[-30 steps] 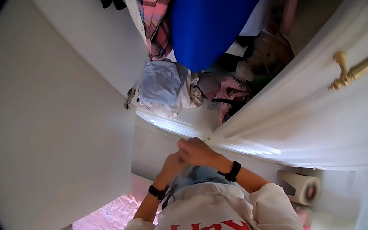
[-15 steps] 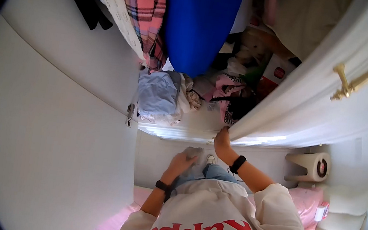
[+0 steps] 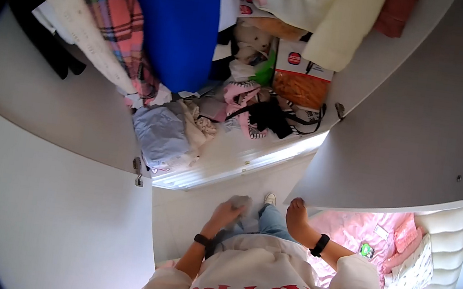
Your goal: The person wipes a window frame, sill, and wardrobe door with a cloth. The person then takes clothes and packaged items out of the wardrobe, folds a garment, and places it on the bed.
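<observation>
My left hand point(image 3: 224, 214) is closed around a small crumpled grey cloth point(image 3: 242, 202), held low in front of my body. At the lower corner of the right wardrobe door point(image 3: 403, 132), my right hand point(image 3: 298, 219) has its fingers curled on the edge. That door stands wide open. Inside the wardrobe point(image 3: 225, 149) lie folded light-blue clothing point(image 3: 159, 135), a pink item with black-and-white trim point(image 3: 241, 96), a black cloth point(image 3: 270, 117) and an orange-and-white package point(image 3: 302, 84).
Hanging above are a blue garment point(image 3: 168, 25), a plaid shirt point(image 3: 114, 12) and a cream garment point(image 3: 340, 30). The left wardrobe door point(image 3: 60, 198) is also open. Behind the right door is a bed with pink bedding point(image 3: 344, 223) and a padded headboard point(image 3: 447, 260).
The right wardrobe door has swung outward to the right with my right hand at its edge, exposing more of the wardrobe. The view has turned rightward. My left hand still holds the grey cloth.
</observation>
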`<action>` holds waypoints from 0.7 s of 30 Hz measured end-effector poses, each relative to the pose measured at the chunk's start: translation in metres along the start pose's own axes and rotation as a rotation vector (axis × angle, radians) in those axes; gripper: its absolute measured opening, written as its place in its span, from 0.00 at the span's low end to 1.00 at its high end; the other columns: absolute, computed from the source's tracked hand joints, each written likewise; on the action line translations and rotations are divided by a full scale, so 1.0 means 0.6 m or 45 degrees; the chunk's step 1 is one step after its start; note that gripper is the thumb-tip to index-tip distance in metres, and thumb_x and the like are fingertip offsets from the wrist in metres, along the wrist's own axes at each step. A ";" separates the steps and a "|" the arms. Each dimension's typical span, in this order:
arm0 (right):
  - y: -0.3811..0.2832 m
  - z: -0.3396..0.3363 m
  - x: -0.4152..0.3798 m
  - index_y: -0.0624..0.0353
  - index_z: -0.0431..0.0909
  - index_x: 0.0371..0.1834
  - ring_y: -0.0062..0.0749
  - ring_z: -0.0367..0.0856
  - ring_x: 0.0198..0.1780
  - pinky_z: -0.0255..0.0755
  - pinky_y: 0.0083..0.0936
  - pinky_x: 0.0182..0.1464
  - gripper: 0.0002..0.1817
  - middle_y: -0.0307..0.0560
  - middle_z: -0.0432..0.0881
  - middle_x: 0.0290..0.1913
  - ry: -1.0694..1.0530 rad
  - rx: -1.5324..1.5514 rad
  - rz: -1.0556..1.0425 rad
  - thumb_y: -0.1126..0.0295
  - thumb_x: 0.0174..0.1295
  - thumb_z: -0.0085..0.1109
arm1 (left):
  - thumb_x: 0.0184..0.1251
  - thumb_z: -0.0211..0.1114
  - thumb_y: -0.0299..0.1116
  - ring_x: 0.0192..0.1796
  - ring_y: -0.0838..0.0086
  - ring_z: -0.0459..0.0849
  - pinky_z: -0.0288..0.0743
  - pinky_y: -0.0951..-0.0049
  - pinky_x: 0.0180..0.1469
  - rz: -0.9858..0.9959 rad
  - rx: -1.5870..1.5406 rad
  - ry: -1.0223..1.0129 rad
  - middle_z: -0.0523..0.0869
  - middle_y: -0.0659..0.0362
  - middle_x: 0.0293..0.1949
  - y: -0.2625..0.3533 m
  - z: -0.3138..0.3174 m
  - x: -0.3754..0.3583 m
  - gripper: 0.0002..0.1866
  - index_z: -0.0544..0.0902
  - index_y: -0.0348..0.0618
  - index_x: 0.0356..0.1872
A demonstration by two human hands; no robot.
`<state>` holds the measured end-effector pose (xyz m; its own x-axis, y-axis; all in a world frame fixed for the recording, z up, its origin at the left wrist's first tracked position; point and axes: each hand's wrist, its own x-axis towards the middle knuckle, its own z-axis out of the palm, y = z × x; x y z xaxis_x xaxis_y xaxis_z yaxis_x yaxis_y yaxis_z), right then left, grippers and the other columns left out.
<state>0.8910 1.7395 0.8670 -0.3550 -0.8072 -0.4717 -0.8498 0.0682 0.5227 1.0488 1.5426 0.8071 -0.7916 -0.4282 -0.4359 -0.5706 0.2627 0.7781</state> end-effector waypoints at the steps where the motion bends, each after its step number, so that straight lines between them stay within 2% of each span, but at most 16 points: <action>1: 0.003 0.004 -0.014 0.60 0.81 0.41 0.43 0.65 0.58 0.49 0.36 0.61 0.17 0.49 0.77 0.50 -0.012 0.021 0.006 0.65 0.55 0.48 | 0.58 0.58 0.53 0.42 0.48 0.80 0.73 0.57 0.44 0.020 0.013 -0.007 0.83 0.42 0.36 0.002 0.006 0.000 0.26 0.79 0.36 0.42; 5: 0.000 0.055 -0.048 0.58 0.82 0.40 0.42 0.65 0.59 0.48 0.37 0.62 0.17 0.49 0.77 0.49 0.003 0.083 0.105 0.63 0.55 0.47 | 0.57 0.60 0.53 0.41 0.50 0.81 0.74 0.58 0.44 0.112 0.050 -0.038 0.83 0.43 0.35 0.049 0.009 -0.001 0.27 0.79 0.36 0.42; 7: -0.001 0.074 -0.065 0.57 0.82 0.39 0.41 0.66 0.58 0.48 0.38 0.62 0.17 0.48 0.78 0.48 -0.013 0.086 0.140 0.61 0.55 0.48 | 0.57 0.60 0.53 0.41 0.51 0.82 0.74 0.59 0.44 0.020 0.056 -0.105 0.84 0.44 0.36 0.045 0.022 0.015 0.27 0.78 0.36 0.43; 10: 0.020 0.086 -0.086 0.56 0.82 0.38 0.40 0.66 0.57 0.47 0.40 0.62 0.18 0.47 0.78 0.45 -0.215 0.423 0.117 0.56 0.53 0.51 | 0.57 0.60 0.53 0.40 0.53 0.82 0.75 0.61 0.44 -0.043 0.022 -0.087 0.84 0.46 0.36 0.062 0.038 0.027 0.27 0.77 0.36 0.45; 11: 0.033 0.090 -0.097 0.57 0.82 0.37 0.42 0.71 0.50 0.55 0.39 0.59 0.20 0.49 0.78 0.40 -0.112 0.522 0.130 0.53 0.52 0.54 | 0.57 0.60 0.53 0.40 0.54 0.83 0.75 0.62 0.43 -0.050 0.000 -0.063 0.84 0.47 0.36 0.070 0.044 0.031 0.27 0.77 0.36 0.45; 14: 0.078 0.104 -0.121 0.62 0.80 0.39 0.46 0.76 0.46 0.65 0.38 0.53 0.22 0.54 0.79 0.40 -0.080 1.032 0.156 0.52 0.54 0.55 | 0.57 0.61 0.53 0.38 0.57 0.84 0.75 0.63 0.42 0.034 0.075 -0.033 0.85 0.49 0.35 0.088 0.067 0.043 0.27 0.77 0.37 0.46; 17: 0.110 0.135 -0.134 0.65 0.78 0.42 0.50 0.78 0.45 0.70 0.37 0.49 0.25 0.57 0.80 0.42 -0.065 1.450 0.209 0.52 0.55 0.54 | 0.57 0.61 0.52 0.36 0.59 0.84 0.76 0.65 0.41 0.041 0.014 -0.063 0.85 0.51 0.33 0.104 0.086 0.047 0.26 0.76 0.39 0.47; 21: 0.135 0.149 -0.155 0.66 0.76 0.46 0.50 0.75 0.51 0.68 0.37 0.54 0.28 0.59 0.78 0.49 -0.179 1.615 0.319 0.50 0.56 0.53 | 0.58 0.61 0.49 0.34 0.65 0.85 0.76 0.68 0.39 0.022 0.049 -0.152 0.86 0.54 0.31 0.130 0.096 0.048 0.25 0.75 0.40 0.49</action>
<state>0.8203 1.8725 0.8896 -0.5288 -0.6290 -0.5698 -0.5012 0.7732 -0.3885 0.9692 1.6007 0.8290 -0.8205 -0.3176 -0.4752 -0.5627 0.3029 0.7692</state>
